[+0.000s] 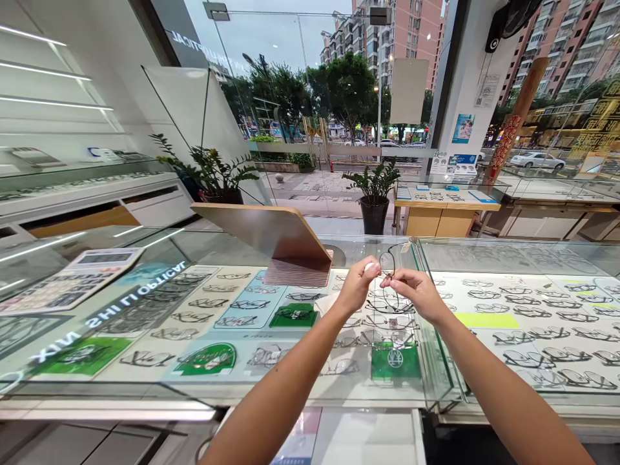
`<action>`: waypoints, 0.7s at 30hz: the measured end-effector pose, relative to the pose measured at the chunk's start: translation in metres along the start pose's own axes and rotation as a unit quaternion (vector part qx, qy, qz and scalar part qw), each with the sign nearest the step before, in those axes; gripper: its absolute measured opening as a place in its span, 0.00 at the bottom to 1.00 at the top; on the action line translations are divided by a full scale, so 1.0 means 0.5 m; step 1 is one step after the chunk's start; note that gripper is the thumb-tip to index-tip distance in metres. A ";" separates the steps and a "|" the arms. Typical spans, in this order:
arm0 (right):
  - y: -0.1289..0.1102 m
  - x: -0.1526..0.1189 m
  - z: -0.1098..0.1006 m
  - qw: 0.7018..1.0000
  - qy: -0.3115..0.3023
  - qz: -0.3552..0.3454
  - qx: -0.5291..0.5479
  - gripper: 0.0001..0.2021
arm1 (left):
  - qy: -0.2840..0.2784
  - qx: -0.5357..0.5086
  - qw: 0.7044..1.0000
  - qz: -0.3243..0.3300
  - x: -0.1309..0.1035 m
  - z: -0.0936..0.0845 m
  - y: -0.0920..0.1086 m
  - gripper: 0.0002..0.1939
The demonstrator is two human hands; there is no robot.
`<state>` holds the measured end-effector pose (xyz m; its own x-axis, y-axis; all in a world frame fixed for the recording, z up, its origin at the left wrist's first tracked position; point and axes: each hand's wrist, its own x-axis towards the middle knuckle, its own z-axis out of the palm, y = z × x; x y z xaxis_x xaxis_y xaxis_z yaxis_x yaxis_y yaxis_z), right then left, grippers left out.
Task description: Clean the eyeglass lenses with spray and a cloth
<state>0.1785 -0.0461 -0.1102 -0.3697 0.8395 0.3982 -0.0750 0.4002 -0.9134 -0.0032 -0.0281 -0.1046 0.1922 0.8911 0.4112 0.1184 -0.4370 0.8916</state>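
A pair of thin dark-rimmed eyeglasses [393, 258] is held up over the glass counter, tilted so that one lens is above the other. My right hand [417, 292] pinches the frame near its middle between thumb and fingers. Close beside it on the left, my left hand [357, 284] is closed, with a bit of white at the thumb tip. A pale cloth [324, 303] hangs out below that hand. Whether the left fingers also touch the frame is hard to make out.
The glass display counter [310, 395] holds rows of eyeglasses and green cards. On top stand a tilted wood-edged mirror [271, 226] and, at left, a large calculator [72, 278]. Another glass case [523, 252] adjoins at right. Potted plants [375, 210] stand near the window.
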 end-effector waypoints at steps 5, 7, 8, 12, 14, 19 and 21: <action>-0.001 -0.001 0.002 1.000 -0.015 -0.002 0.003 0.21 | 0.003 0.015 1.000 0.006 0.001 -0.002 -0.012 0.29; -0.001 -0.001 0.002 1.000 -0.015 -0.002 0.002 0.20 | -0.008 0.014 1.000 0.012 0.002 -0.003 -0.014 0.29; -0.001 0.000 0.002 1.000 -0.013 -0.002 0.002 0.20 | -0.012 0.013 1.000 0.017 0.002 -0.004 -0.015 0.28; 0.002 0.003 -0.005 0.999 0.036 -0.002 0.020 0.20 | -0.025 0.037 0.999 0.025 0.004 -0.004 -0.016 0.29; 0.003 0.006 -0.010 0.997 0.070 -0.002 0.044 0.20 | -0.050 0.064 0.996 0.032 0.002 -0.002 -0.018 0.29; 0.005 0.010 -0.010 0.993 0.086 0.012 0.077 0.21 | -0.111 0.078 0.990 0.042 -0.004 0.006 -0.022 0.29; 0.005 0.010 -0.009 0.993 0.094 0.011 0.077 0.22 | -0.115 0.074 0.990 0.043 -0.007 0.008 -0.022 0.29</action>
<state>0.1805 -0.0391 -0.1103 -0.1946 0.9073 0.3727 -0.2147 0.3313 -0.9188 -0.0011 -0.0267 -0.1167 0.4225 0.8056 0.4152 0.2296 -0.5383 0.8109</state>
